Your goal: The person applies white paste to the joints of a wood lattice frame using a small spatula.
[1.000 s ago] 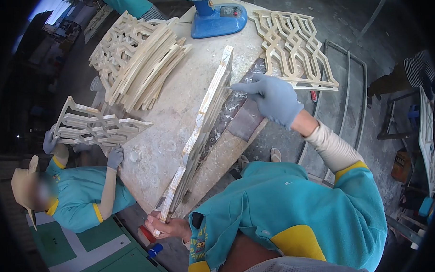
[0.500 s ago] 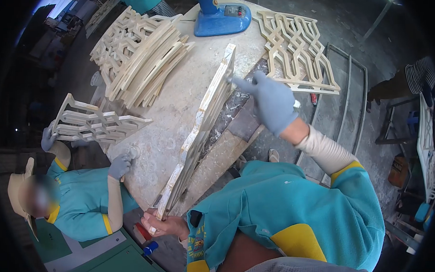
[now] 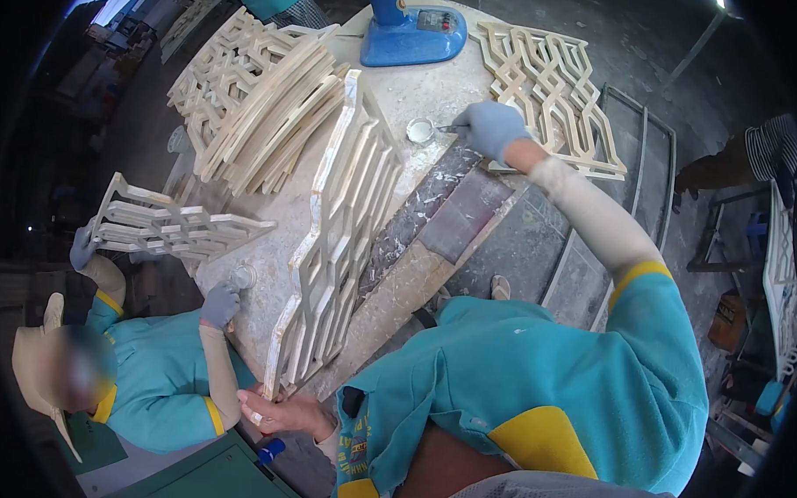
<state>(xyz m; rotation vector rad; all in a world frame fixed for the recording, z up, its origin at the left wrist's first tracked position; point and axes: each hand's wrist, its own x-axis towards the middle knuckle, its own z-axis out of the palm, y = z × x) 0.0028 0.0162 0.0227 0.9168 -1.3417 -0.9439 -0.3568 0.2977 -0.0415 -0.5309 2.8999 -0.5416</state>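
Note:
My bare left hand [image 3: 286, 414] grips the lower end of a pale wooden lattice panel [image 3: 317, 243], which stands on edge and leans across the table. White smears mark the panel's long narrow edge. A spot of white shows on one of my fingers. Far out to the right, my grey-gloved right hand [image 3: 493, 130] is closed around a small thin tool [image 3: 452, 128], too small to name surely. Its tip is at the rim of a small round tub of white paste [image 3: 421, 131] on the table.
A co-worker [image 3: 157, 363] at left holds another lattice panel [image 3: 174, 223]. Curved wooden strips [image 3: 276, 122] and stacked lattice pieces [image 3: 225, 71] lie behind. A blue fan base [image 3: 413, 39] stands at the far edge, with more lattice [image 3: 547, 94] to its right.
My right hand has moved away from the panel's top and up to the tub, which now shows. The panel has swung left and turned, so more of its lattice face is visible.

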